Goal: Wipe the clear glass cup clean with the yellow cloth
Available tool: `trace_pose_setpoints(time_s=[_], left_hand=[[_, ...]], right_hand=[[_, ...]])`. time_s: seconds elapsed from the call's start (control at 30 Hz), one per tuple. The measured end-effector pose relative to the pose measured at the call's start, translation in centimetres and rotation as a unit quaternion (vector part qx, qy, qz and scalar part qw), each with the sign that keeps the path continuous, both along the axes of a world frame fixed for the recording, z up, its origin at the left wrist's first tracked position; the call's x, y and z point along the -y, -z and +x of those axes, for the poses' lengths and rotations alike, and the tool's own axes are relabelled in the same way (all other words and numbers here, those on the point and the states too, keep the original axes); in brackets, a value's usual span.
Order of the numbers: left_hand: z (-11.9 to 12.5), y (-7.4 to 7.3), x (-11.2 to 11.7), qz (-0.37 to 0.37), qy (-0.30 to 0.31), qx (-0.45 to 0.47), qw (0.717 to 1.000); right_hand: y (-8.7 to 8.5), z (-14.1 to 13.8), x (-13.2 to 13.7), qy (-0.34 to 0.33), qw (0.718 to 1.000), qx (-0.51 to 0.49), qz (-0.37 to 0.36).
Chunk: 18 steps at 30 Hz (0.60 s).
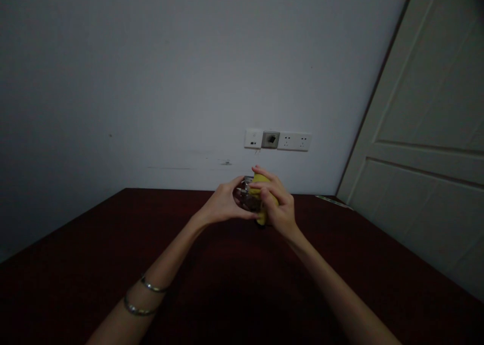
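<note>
Forearms point(171, 262) (left bangled), hands point(223, 202) point(283, 211) on clear object point(247, 198), yellow item point(261, 178)

Yellow thing point(260, 178) part-hidden (by fingers point(267, 172)), door point(427, 148) cropped

A pale wall point(189, 72) rose behind a dark red table point(94, 244) whose far edge ran along its foot. Low on the wall sat a white socket plate point(253, 138), a grey plate point(265, 140) with a dark centre, and a wider double socket point(294, 141), side by side. Dark scuff marks point(226, 162) showed below and to the left. At right stood a panelled door point(423, 128); near it, a thin patterned strip point(335, 202) lay along the tabletop's edge.
</note>
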<state>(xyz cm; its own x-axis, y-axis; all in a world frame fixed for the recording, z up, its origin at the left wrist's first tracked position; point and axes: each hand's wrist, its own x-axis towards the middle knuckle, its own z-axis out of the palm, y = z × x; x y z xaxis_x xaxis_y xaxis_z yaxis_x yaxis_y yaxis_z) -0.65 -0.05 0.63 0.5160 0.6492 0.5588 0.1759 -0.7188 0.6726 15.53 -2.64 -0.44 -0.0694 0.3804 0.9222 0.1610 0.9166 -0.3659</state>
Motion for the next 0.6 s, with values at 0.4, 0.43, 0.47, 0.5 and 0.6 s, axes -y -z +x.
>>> trace_pose_setpoints(time_s=[0.4,0.43,0.47,0.5,0.6], left_hand=[[0.4,0.5,0.3,0.007,0.002,-0.014,1.000],[0.5,0.6,0.3,0.001,0.001,-0.014,1.000],[0.6,0.6,0.4,-0.001,-0.001,-0.013,1.000],[0.7,0.6,0.4,0.001,-0.004,-0.010,1.000],[0.9,0.5,0.6,0.026,-0.006,0.002,1.000]], right_hand=[[-0.3,-0.2,-0.1,0.033,0.999,-0.003,-0.029],[-0.5,-0.2,0.3,0.045,0.998,0.035,0.005],[-0.7,-0.2,0.7,0.053,0.996,0.070,0.035],[-0.8,-0.1,0.9,0.056,0.992,0.097,0.057],[-0.8,0.1,0.6,0.047,0.994,0.086,0.053]])
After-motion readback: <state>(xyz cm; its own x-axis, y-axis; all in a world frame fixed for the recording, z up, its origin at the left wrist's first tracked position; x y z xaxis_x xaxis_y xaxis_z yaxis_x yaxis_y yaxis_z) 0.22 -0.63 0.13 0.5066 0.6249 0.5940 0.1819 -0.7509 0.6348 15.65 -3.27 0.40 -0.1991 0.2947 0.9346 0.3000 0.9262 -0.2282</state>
